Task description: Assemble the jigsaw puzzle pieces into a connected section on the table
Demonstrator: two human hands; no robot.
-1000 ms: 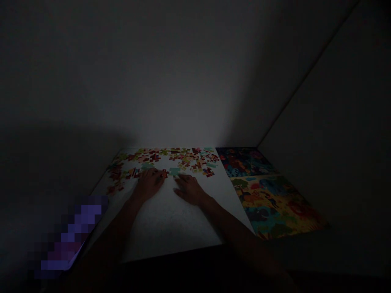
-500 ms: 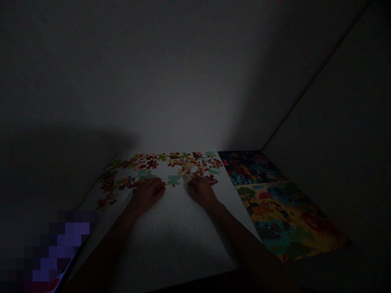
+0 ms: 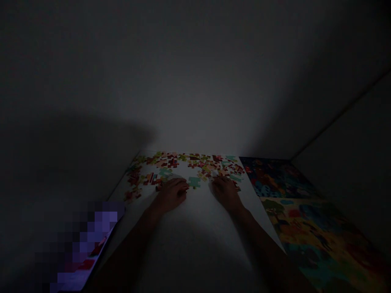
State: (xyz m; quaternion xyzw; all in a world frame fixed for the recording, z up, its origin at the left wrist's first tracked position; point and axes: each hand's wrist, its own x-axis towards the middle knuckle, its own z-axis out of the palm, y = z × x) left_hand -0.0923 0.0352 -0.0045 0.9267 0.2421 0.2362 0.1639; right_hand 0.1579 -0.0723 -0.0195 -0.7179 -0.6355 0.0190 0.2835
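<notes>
The scene is very dark. My left hand (image 3: 171,193) rests palm down on the white board (image 3: 189,228), fingers curled near a teal puzzle piece (image 3: 193,182). A little to the right, my right hand (image 3: 225,192) lies flat with its fingertips at the edge of the scattered puzzle pieces (image 3: 189,165). Whether either hand pinches a piece is too dim to tell. Loose coloured pieces spread along the board's far edge.
A colourful picture sheet (image 3: 308,219) with animals lies to the right of the board. A blurred purple item (image 3: 82,244) sits at the lower left. Plain walls close in behind and on the right.
My right hand has moved forward and to the right, up to the loose pieces. My left hand stayed near the teal piece. The view has shifted left.
</notes>
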